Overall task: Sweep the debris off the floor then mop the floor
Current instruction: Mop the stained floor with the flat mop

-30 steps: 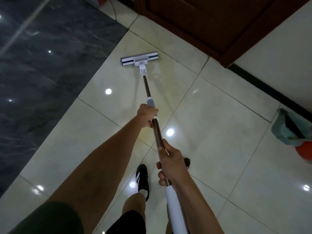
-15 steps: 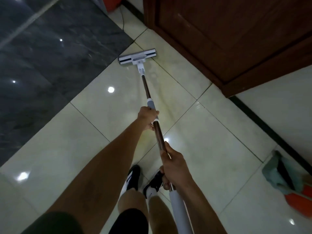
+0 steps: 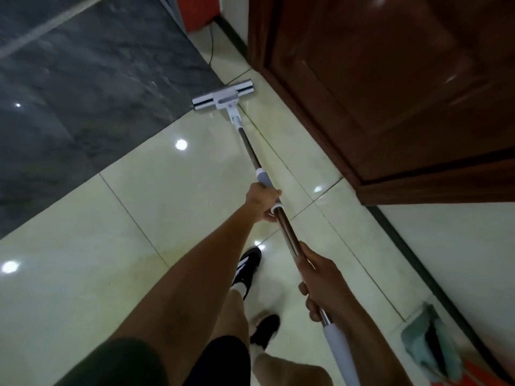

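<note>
Both hands grip the mop pole: my left hand forward by the grey collar, my right hand behind it. On the pale tile floor the mop head lies flat beside the wooden door. I should press evenly and follow that edge. Debris I cannot make out; the green thing at lower right is cut off.

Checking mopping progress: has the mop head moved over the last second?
Yes. The mop head has slid forward across the cream tile to the edge of the dark floor slab, nearer the wooden door.
</note>
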Demonstrator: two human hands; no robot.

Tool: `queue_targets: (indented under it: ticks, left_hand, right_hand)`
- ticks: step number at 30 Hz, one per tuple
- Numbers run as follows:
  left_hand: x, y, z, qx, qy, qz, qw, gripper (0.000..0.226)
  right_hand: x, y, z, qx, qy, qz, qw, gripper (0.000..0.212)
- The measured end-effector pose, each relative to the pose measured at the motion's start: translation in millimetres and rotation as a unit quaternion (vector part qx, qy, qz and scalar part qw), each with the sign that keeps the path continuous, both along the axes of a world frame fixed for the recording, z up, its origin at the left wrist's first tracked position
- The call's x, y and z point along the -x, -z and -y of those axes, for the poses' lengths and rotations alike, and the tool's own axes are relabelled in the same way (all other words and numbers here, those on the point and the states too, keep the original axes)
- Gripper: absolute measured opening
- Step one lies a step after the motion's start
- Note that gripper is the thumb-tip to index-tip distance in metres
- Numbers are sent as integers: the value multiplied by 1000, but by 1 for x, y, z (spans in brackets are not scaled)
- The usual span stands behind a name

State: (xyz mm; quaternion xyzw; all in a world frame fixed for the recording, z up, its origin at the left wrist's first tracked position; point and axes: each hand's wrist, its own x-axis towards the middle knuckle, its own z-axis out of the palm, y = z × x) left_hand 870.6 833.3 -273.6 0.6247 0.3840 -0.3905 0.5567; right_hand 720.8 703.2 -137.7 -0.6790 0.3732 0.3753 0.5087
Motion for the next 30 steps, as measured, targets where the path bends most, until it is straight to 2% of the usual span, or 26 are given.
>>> queue_targets:
  ticks: [4,9,18,24,30]
  left_hand:
    - [-4,-9,17,-21,4,-7,1000,18]
    - [8,-20,27,-37,26,1,999,15]
    - [106,-33,96,-35,12,-26,999,18]
    - [162,-33,137,-39,-30,-28,998,21]
    - [131,-31,129,-86,-56,13,995,21]
  right_hand:
    - [-4,-7,19,19,-72,32,997,38]
    - [9,-10,29,37,-148,62,986,44]
    - [89,-28,114,54,-265,79,959,48]
    - [127,-40,162,35,-285,65,956,48]
    - [93,-31,157,34,-295,87,951,47]
